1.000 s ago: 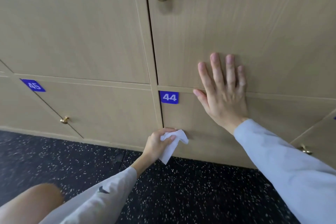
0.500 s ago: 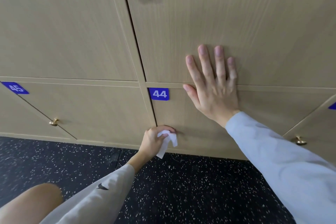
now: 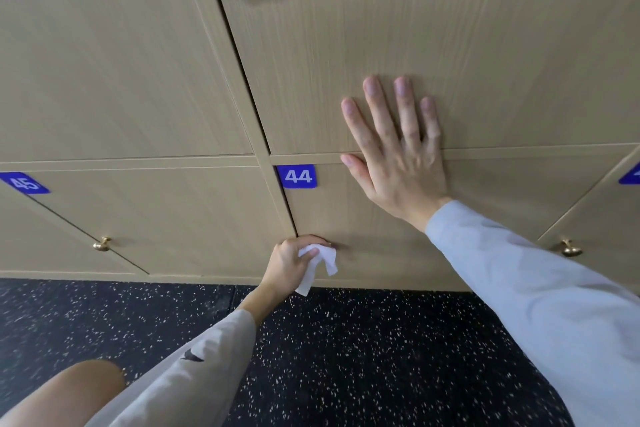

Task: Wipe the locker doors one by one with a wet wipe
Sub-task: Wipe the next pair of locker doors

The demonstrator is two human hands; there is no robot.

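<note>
Two hands are at work around the blue number plate 44 [image 3: 297,176], which marks the bottom-row locker door 44 [image 3: 374,236]. Down and slightly right of that plate, near the door's lower left corner and close beside the vertical seam, the left hand [image 3: 289,262] has its fingers curled round a bunched white wet wipe [image 3: 317,265] and holds it against the wood, with a loose tail of the wipe hanging below the fist toward the dark speckled floor [image 3: 346,340]. Just right of the plate, the right hand [image 3: 398,152] lies flat with straight, spread fingers, gripping nothing; its palm rests on the top of door 44 and its fingertips reach across the horizontal seam onto the upper door [image 3: 450,45], apparently as a brace. Judging by this, the step in hand is the wiping of door 44 along its low left part. The next move likely calls for carrying the wipe rightward across the lower panel with steady pressure, then working upward, at which point the bracing hand would need to lift clear. Left of the plate sits the door with plate 45 [image 3: 24,183] and a small brass knob [image 3: 102,244], which looks to be a door yet to be reached.
</note>
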